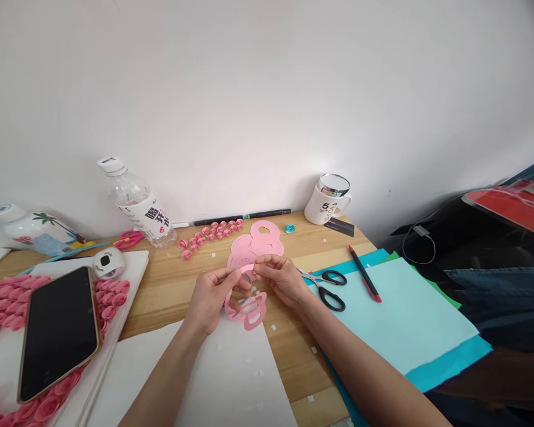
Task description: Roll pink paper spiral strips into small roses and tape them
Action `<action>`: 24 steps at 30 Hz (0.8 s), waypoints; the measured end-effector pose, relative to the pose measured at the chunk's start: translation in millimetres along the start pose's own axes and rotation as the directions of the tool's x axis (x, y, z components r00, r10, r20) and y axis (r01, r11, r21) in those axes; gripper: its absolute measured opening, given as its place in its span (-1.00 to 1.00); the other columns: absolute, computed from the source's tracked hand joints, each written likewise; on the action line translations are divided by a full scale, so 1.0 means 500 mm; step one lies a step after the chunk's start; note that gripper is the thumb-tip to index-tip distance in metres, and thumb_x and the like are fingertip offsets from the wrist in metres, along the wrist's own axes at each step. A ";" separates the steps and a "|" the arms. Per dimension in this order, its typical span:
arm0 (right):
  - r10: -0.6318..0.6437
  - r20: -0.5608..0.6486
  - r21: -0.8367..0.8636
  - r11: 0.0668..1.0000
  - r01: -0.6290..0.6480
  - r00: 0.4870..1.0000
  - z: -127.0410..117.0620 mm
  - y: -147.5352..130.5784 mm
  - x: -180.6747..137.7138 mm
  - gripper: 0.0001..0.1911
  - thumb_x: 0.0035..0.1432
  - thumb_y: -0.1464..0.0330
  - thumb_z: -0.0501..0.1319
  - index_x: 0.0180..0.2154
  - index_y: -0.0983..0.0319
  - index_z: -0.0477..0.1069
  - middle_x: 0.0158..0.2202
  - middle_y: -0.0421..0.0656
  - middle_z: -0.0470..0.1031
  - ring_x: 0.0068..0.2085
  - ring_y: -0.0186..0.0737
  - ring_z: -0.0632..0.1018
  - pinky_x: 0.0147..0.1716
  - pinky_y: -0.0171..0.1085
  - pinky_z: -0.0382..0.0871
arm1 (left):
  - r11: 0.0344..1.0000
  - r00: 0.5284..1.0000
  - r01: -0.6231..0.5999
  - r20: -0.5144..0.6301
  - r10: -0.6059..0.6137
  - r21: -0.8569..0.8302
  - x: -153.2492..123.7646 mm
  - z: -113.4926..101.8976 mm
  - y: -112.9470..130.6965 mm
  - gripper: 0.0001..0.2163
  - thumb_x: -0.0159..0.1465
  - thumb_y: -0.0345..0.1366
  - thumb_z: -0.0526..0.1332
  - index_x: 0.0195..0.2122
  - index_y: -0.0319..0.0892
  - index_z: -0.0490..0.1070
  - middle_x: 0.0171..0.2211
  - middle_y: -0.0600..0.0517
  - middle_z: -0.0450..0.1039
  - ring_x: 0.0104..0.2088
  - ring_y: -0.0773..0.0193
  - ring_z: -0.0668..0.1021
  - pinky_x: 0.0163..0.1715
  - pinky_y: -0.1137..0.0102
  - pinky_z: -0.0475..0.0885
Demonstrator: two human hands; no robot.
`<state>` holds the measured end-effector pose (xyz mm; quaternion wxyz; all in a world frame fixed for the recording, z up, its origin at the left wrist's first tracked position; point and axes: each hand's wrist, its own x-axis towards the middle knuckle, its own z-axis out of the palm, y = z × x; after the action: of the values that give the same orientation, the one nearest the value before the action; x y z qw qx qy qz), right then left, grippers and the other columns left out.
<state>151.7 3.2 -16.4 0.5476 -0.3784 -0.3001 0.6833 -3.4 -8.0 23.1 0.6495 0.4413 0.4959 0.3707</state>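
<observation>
My left hand (pixel 211 296) and my right hand (pixel 282 279) meet over the middle of the table, each pinching a curled pink paper strip (pixel 248 269) between thumb and fingers. The strip loops down below my fingers, and its loose end (pixel 254 317) hangs over white paper. Just behind my hands lies a pile of pink paper cut-outs (pixel 264 237). Several small rolled pink paper roses (pixel 211 232) sit in rows to the left of that pile. Close to my right wrist, black-handled scissors (pixel 331 289) lie with their handles apart.
At the back stand a water bottle (pixel 137 204) and a white mug (pixel 324 201). A phone (pixel 60 332) rests on a board with pink roses at left. Blue paper sheets (pixel 404 320) and a red-black pen (pixel 365 274) are at right. White paper (pixel 222 379) lies in front.
</observation>
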 end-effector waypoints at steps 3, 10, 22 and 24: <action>-0.007 0.009 -0.023 1.000 0.007 1.000 -0.001 0.002 0.001 -0.79 -0.28 0.36 0.41 -0.53 0.28 0.45 -0.57 -0.22 0.48 -0.50 -0.38 0.46 -0.41 -0.33 0.32 | 1.000 1.000 -0.009 0.004 0.009 0.004 -0.001 0.001 0.002 -0.74 0.02 -0.12 0.26 -0.54 -0.27 0.44 -0.50 -0.07 0.50 -0.55 0.30 0.48 -0.72 0.52 0.30; -0.031 0.007 -0.017 0.999 0.031 0.999 -0.007 0.010 0.007 -0.83 -0.28 0.36 0.41 -0.57 0.27 0.48 -0.61 -0.24 0.46 -0.54 -0.41 0.42 -0.45 -0.35 0.30 | 1.000 1.000 -0.003 0.007 0.003 0.009 -0.002 0.002 0.001 -0.72 0.01 -0.10 0.26 -0.57 -0.26 0.43 -0.55 -0.03 0.47 -0.62 0.35 0.44 -0.75 0.51 0.29; -0.010 0.041 0.020 1.000 0.009 0.999 -0.001 0.002 0.000 -0.80 -0.23 0.38 0.39 -0.44 0.28 0.52 -0.54 -0.21 0.50 -0.49 -0.40 0.46 -0.36 -0.33 0.32 | 0.998 1.000 0.023 0.018 -0.022 -0.064 0.001 -0.004 -0.002 -0.76 0.04 -0.17 0.27 -0.55 -0.29 0.46 -0.55 -0.04 0.47 -0.56 0.32 0.48 -0.70 0.53 0.27; -0.011 0.014 0.036 0.999 0.010 1.000 -0.004 0.004 0.002 -0.81 -0.26 0.40 0.40 -0.47 0.28 0.51 -0.56 -0.22 0.51 -0.50 -0.41 0.47 -0.38 -0.35 0.33 | 0.998 1.000 0.027 0.016 -0.026 -0.064 0.001 -0.002 -0.001 -0.76 0.03 -0.17 0.28 -0.55 -0.28 0.46 -0.57 -0.03 0.46 -0.57 0.32 0.47 -0.71 0.53 0.27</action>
<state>152.3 3.7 -19.1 0.5557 -0.3619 -0.2936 0.6885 -4.3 -7.5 22.5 0.6721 0.4162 0.4847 0.3743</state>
